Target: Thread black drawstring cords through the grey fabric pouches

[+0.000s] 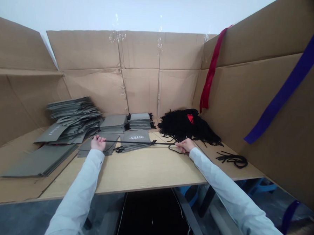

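One black cord [137, 142] is held taut between two hands, low over the table [143, 173].
The left hand [98, 143] is closed in a fist on one end, and the right hand [185, 145] is pinched shut on the other. The cord is stretched level just above a flat grey bag [136, 136] marked INTEX. A heap of black cords [188, 128] is seen just behind the right hand; grey bag stacks [75, 118] are piled behind the left.
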Available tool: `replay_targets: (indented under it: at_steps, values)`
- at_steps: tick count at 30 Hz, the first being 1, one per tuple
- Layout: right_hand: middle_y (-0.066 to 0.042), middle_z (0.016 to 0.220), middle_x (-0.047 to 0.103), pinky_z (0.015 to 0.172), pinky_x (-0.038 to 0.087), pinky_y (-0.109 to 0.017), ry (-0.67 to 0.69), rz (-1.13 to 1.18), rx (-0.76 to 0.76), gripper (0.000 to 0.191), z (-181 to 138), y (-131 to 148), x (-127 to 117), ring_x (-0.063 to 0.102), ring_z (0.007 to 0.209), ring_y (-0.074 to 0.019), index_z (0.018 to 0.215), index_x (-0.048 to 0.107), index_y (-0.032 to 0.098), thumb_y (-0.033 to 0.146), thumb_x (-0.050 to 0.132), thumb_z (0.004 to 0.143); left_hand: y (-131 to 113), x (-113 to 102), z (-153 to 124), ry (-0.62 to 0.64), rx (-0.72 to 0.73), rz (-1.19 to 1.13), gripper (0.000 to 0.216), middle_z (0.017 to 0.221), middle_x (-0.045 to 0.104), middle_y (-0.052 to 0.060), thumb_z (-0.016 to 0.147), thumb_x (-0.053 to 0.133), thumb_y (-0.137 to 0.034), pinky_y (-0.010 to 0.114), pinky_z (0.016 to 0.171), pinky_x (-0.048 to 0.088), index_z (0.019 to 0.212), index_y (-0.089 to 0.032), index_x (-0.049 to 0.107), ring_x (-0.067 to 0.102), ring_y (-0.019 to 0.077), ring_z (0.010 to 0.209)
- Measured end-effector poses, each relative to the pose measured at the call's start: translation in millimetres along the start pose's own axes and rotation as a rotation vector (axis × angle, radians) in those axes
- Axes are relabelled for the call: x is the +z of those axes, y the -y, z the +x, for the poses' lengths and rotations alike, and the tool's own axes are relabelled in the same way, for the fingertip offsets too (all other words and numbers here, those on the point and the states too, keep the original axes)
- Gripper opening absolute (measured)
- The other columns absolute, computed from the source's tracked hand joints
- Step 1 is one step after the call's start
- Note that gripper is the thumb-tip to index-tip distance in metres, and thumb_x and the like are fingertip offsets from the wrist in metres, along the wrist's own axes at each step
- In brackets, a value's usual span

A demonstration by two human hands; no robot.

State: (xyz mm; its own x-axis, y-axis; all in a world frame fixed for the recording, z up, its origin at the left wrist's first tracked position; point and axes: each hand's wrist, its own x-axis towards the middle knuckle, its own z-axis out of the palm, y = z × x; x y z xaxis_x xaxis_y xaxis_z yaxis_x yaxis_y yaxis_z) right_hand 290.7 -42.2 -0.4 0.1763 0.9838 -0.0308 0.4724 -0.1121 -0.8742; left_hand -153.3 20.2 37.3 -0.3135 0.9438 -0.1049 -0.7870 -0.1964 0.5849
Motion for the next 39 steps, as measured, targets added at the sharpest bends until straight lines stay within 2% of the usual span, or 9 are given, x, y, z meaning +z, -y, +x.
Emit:
replay_targets:
  at_steps: [9, 14, 17, 20, 23, 29, 33, 36, 39]
  values:
    - [0.001, 0.038, 0.05, 0.026, 0.03, -0.013, 0.091, 0.215, 0.046, 0.02, 6, -10, -16, 0.043, 0.029, -0.0038, 0.051, 0.049, 0.011, 0.015, 0.053, 0.07, 20, -4, 0, 0.016, -0.046, -0.019, 0.034, 0.039, 0.02, -0.006, 0.085, 0.018, -0.024, 0.017, 0.041, 0.03, 0.057, -0.016, 0.036, 0.023, 0.0058, 0.034]
    - [0.0, 0.04, 0.052, 0.026, 0.03, -0.013, 0.057, 0.251, 0.027, 0.017, 3, -15, -20, 0.041, 0.028, -0.004, 0.055, 0.049, 0.011, 0.013, 0.049, 0.072, 24, -5, 1, 0.037, -0.086, -0.013, 0.037, 0.045, 0.032, -0.003, 0.085, 0.017, -0.026, 0.019, 0.049, 0.039, 0.067, -0.014, 0.048, 0.035, 0.0066, 0.041]
    - [-0.002, 0.045, 0.055, 0.026, 0.029, -0.014, 0.013, 0.291, 0.093, 0.014, 1, -12, -19, 0.043, 0.029, -0.0047, 0.06, 0.049, 0.011, 0.012, 0.047, 0.073, 25, -4, -1, 0.025, -0.104, -0.011, 0.037, 0.051, 0.039, -0.001, 0.085, 0.019, -0.025, 0.02, 0.051, 0.041, 0.072, -0.013, 0.052, 0.039, 0.0071, 0.045]
    - [-0.005, 0.051, 0.056, 0.028, 0.032, -0.015, -0.077, 0.303, 0.179, 0.014, -2, -4, -29, 0.048, 0.034, -0.0064, 0.063, 0.049, 0.01, 0.011, 0.042, 0.075, 22, -5, -2, 0.038, -0.1, -0.055, 0.036, 0.05, 0.038, -0.001, 0.085, 0.019, -0.024, 0.019, 0.047, 0.039, 0.073, -0.011, 0.051, 0.037, 0.0063, 0.043]
    - [-0.007, 0.06, 0.058, 0.032, 0.037, -0.015, -0.304, 0.303, 0.117, 0.014, -5, 5, -66, 0.051, 0.038, -0.0061, 0.065, 0.049, 0.009, 0.009, 0.039, 0.075, 17, -7, -1, 0.026, -0.071, -0.098, 0.037, 0.047, 0.036, -0.003, 0.085, 0.016, -0.023, 0.017, 0.044, 0.036, 0.075, -0.01, 0.05, 0.035, 0.0051, 0.04]
    - [-0.014, 0.084, 0.059, 0.04, 0.042, -0.018, -1.168, 0.281, -0.158, 0.029, -26, 20, -182, 0.056, 0.052, -0.0086, 0.091, 0.048, 0.009, 0.023, 0.024, 0.082, 10, -11, -1, 0.093, -0.038, -0.058, 0.035, 0.042, 0.028, -0.006, 0.085, 0.015, -0.023, 0.016, 0.037, 0.029, 0.081, -0.012, 0.048, 0.023, 0.005, 0.032]
    - [-0.019, 0.095, 0.055, 0.053, 0.045, -0.02, -1.401, 0.223, -0.306, 0.037, -43, 22, -223, 0.058, 0.071, -0.011, 0.106, 0.041, 0.005, 0.022, 0.018, 0.082, 13, -7, -4, 0.13, -0.029, -0.009, 0.035, 0.041, 0.025, -0.006, 0.084, 0.019, -0.029, 0.017, 0.036, 0.027, 0.081, -0.011, 0.049, 0.022, 0.0058, 0.032]
    - [-0.017, 0.093, 0.056, 0.065, 0.044, -0.024, -1.365, 0.035, -0.224, 0.033, -45, 16, -222, 0.056, 0.08, -0.013, 0.105, 0.047, 0.006, 0.021, 0.034, 0.078, 15, -5, -5, 0.137, -0.022, 0.023, 0.041, 0.041, 0.024, -0.006, 0.084, 0.016, -0.034, 0.017, 0.035, 0.026, 0.083, -0.011, 0.05, 0.022, 0.0065, 0.033]
    - [-0.012, 0.077, 0.059, 0.07, 0.042, -0.034, -1.064, -0.26, 0.053, 0.027, -34, 7, -191, 0.055, 0.08, -0.0211, 0.081, 0.06, 0.012, 0.018, 0.063, 0.055, 18, -3, -6, 0.148, -0.038, 0.062, 0.04, 0.043, 0.022, -0.006, 0.084, 0.017, -0.034, 0.017, 0.034, 0.025, 0.086, -0.015, 0.051, 0.02, 0.0064, 0.033]
